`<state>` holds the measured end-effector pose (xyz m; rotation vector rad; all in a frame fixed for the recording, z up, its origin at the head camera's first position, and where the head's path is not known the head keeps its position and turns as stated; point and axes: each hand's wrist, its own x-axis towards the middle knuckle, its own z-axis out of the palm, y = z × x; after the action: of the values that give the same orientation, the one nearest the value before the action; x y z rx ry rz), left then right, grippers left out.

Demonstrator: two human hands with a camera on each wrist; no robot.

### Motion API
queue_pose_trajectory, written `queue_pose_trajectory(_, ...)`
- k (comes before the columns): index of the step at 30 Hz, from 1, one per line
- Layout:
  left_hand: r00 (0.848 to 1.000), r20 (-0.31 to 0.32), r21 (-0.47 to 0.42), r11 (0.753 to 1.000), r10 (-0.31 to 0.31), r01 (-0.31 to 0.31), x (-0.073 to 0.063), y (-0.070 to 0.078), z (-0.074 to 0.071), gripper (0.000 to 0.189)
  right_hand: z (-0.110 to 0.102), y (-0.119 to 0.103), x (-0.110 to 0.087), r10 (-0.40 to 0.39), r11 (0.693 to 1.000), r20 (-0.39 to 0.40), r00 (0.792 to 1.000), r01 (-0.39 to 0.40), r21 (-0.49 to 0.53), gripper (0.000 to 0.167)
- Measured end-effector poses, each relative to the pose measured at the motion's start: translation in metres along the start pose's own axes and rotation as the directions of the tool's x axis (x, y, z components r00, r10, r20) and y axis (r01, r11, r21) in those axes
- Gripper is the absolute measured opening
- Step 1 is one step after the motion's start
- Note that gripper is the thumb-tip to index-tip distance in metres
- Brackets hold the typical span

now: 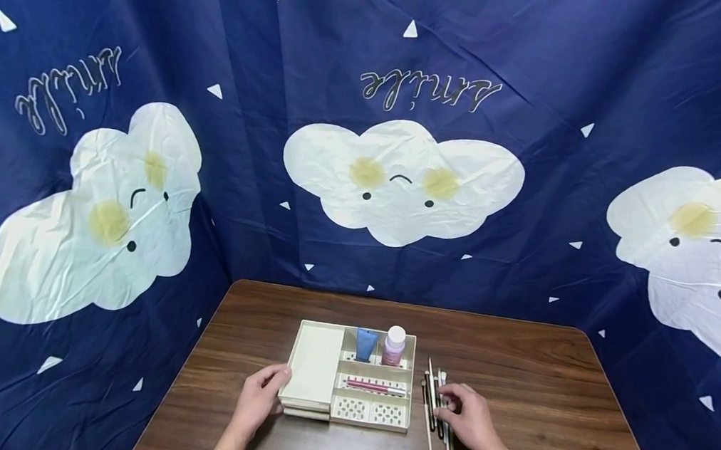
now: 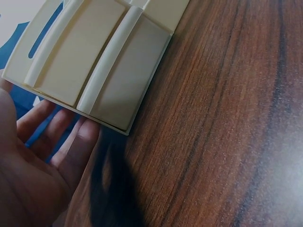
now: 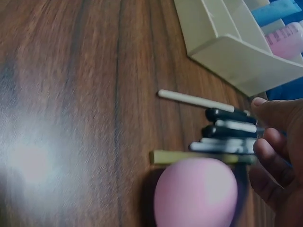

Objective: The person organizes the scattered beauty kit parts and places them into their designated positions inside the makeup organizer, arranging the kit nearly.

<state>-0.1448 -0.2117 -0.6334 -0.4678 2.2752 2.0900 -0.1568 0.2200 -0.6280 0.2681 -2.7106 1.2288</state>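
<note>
A cream desktop organizer (image 1: 315,360) with drawers at its lower left stands on the table. My left hand (image 1: 257,398) touches its left side, and in the left wrist view the fingers (image 2: 75,151) lie along that side beside the two drawer fronts. Several slim makeup brushes (image 1: 429,410) lie in a loose bundle right of the organizer. Over them is my right hand (image 1: 469,417), thumb and fingers bent and apart, fingertips right at the brushes. A pink egg-shaped sponge (image 3: 195,194) lies by the wrist.
In the organizer's back compartments stand a blue tube (image 1: 366,345) and a white-capped pink bottle (image 1: 393,346). A pink-and-white pen-like stick (image 1: 375,386) lies in the middle compartment. Dark blue cloth (image 1: 236,243) with clouds hangs around the brown wooden table (image 1: 552,392).
</note>
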Motion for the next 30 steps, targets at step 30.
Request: queue_pose_trajectory(30,1.000,-0.015,0.010,1.000,0.010,-0.010,-0.001,-0.002,0.001,0.043,-0.005,0.021,-0.015,0.034,0.999,-0.019,0.999,-0.035,-0.041,0.033)
